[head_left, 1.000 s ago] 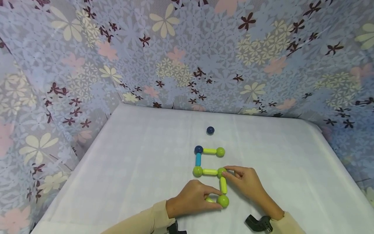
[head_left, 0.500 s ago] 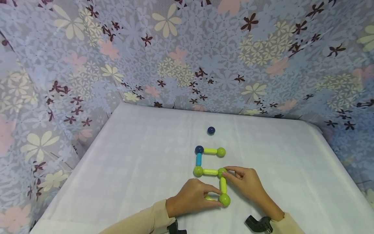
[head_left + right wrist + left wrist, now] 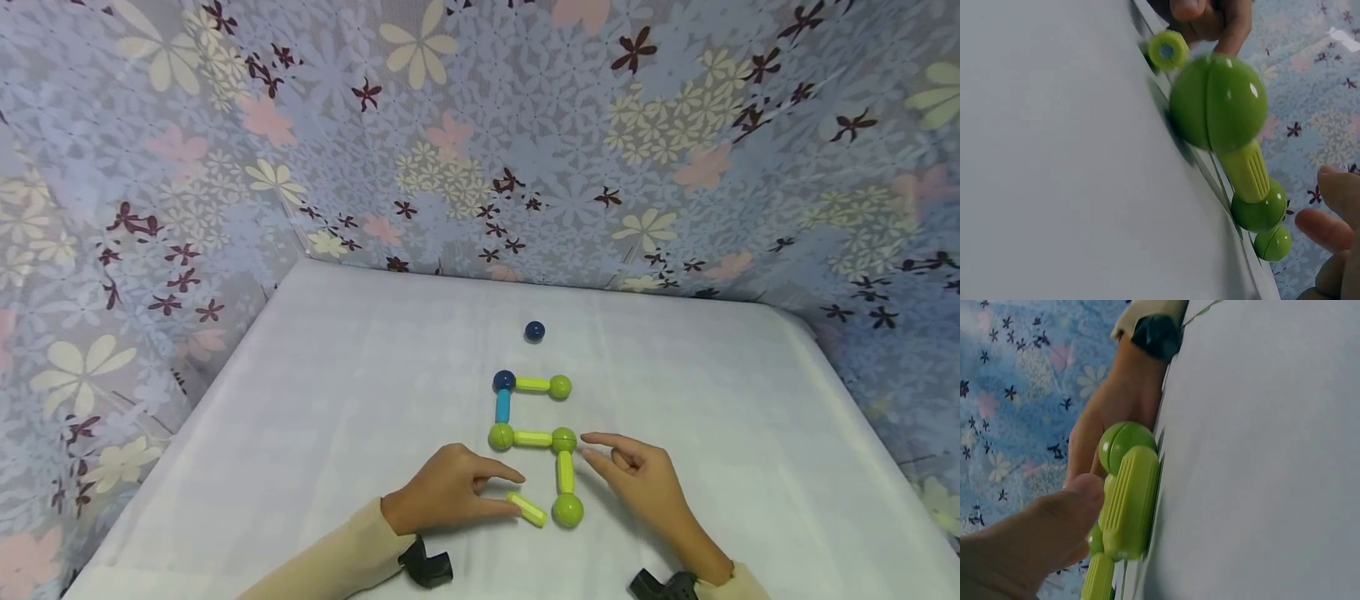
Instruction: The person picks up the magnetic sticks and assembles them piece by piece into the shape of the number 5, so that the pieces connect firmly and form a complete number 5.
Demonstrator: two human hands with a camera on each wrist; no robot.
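On the white-covered table, magnetic sticks and balls form a zigzag chain. Its near end is a green ball (image 3: 567, 510) on a yellow-green stick (image 3: 566, 472), which runs up to another green ball (image 3: 564, 440). My right hand (image 3: 637, 475) is just right of that upper ball, thumb and forefinger apart and holding nothing. A loose yellow-green stick (image 3: 528, 509) lies slanted left of the near ball. At its left end is the thumb of my left hand (image 3: 453, 493), whose forefinger is spread away from it. In the right wrist view, the loose stick's end (image 3: 1168, 50) faces the camera.
The chain continues through a green ball (image 3: 501, 437), a blue stick (image 3: 503, 407) and a dark blue ball (image 3: 505, 381) to a far green ball (image 3: 560, 387). A separate dark blue ball (image 3: 535, 332) lies behind it. Flowered cloth (image 3: 450, 167) hangs beyond the table's far edge.
The near green ball came up against the stick's end. Both hands then let go of their balls; the left moved left, uncovering the loose stick, and the right drew back slightly.
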